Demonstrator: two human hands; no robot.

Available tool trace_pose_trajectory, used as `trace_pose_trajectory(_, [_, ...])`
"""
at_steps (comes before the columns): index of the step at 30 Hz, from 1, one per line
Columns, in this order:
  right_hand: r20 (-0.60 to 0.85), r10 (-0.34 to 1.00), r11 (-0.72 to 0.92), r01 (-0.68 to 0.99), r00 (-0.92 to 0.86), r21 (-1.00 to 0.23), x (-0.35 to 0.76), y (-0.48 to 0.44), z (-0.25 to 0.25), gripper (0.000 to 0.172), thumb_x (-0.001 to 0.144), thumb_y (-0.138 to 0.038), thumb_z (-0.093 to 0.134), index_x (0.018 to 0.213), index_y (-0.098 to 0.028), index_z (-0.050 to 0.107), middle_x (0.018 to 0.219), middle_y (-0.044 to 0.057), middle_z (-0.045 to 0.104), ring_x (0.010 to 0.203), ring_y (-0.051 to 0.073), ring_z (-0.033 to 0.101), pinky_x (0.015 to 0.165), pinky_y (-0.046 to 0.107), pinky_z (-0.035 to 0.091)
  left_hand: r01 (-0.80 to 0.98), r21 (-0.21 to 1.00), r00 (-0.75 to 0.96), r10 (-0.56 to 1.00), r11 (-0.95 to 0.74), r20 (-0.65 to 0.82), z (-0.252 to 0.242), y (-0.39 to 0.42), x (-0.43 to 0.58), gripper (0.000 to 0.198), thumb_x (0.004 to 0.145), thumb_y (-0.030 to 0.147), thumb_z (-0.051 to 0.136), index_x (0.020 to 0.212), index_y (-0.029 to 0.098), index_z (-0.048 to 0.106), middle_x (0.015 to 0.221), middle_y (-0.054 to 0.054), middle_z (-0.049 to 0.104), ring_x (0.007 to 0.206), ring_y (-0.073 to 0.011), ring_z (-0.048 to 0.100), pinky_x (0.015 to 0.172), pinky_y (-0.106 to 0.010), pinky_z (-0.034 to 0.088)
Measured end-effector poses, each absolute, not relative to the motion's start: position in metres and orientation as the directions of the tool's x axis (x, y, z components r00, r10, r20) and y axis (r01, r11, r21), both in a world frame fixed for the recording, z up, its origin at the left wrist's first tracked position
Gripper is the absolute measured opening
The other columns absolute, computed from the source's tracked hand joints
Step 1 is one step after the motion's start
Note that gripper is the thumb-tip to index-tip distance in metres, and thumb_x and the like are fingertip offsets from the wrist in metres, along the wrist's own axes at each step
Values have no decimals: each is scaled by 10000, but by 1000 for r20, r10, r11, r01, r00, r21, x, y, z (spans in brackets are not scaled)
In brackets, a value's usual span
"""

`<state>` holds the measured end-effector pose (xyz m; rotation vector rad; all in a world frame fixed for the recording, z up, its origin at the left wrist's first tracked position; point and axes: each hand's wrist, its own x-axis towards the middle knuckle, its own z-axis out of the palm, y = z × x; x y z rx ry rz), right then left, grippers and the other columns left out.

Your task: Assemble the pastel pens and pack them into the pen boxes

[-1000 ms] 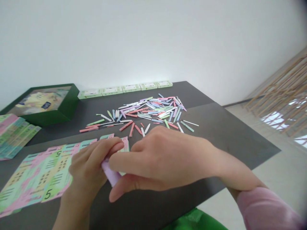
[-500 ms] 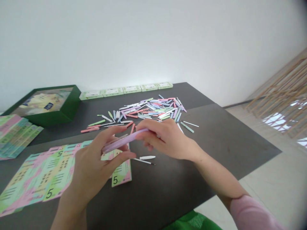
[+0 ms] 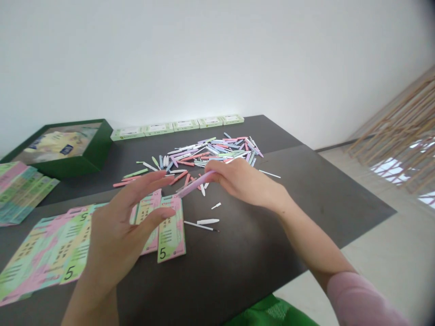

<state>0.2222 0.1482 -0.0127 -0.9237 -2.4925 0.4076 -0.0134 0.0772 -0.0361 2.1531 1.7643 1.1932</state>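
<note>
A light purple pen is pinched between the thumb and fingers of my right hand, pointing down to the left. My left hand is open, its thumb and fingers spread apart to the left of the pen, with nothing held. Beneath it lie green and pink printed cards marked 5, partly covered by the hand. A thin pen refill, a white pen part and a small white piece rest on the dark table just below the right hand.
Behind my hands spreads a heap of pastel pen parts. Small light green boxes line the wall. At the left are a green box holding plastic bags and a stack of cards. The table's right edge borders the floor.
My left hand has let go of the pen and moved slightly left. My right hand has drawn the pen up and to the right, uncovering the small white piece on the table.
</note>
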Motion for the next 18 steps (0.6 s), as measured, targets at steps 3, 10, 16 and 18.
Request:
trace_pose_trajectory(3, [126, 659, 751, 657, -742, -63, 215, 160, -12, 193, 922, -93, 444, 964, -124, 629, 730, 89, 701, 707, 192, 671, 557, 235, 363, 792, 557, -66, 872, -250, 485, -32, 79, -20, 574, 771, 663, 585, 1254, 354, 582, 1122, 0, 738, 1117, -271, 656, 1017, -473, 487])
trace_pose_trajectory(10, [-183, 582, 813, 565, -792, 143, 170, 170, -57, 279, 898, -13, 440, 947, -66, 710, 851, 189, 733, 901, 247, 713, 717, 305, 501, 772, 616, -161, 889, -158, 429, -27, 79, -19, 543, 763, 643, 600, 1224, 356, 602, 1078, 18, 751, 1078, -280, 667, 1019, -484, 466])
trace_pose_trajectory(16, [-206, 569, 821, 564, -796, 88, 160, 167, -69, 265, 871, 11, 464, 901, -63, 717, 853, 184, 735, 885, 251, 714, 713, 320, 503, 764, 632, -92, 946, -133, 310, -42, 96, -19, 543, 769, 658, 577, 1218, 355, 608, 1090, 21, 749, 1110, -258, 648, 1009, -426, 459])
trace_pose_trajectory(18, [-186, 569, 821, 566, -801, 73, 169, 172, -58, 266, 887, -3, 458, 955, -71, 706, 887, 178, 732, 889, 244, 708, 697, 302, 482, 743, 657, -57, 965, -131, 256, -46, 101, -18, 597, 761, 677, 568, 1248, 334, 593, 1104, 2, 747, 1106, -270, 651, 981, -420, 476])
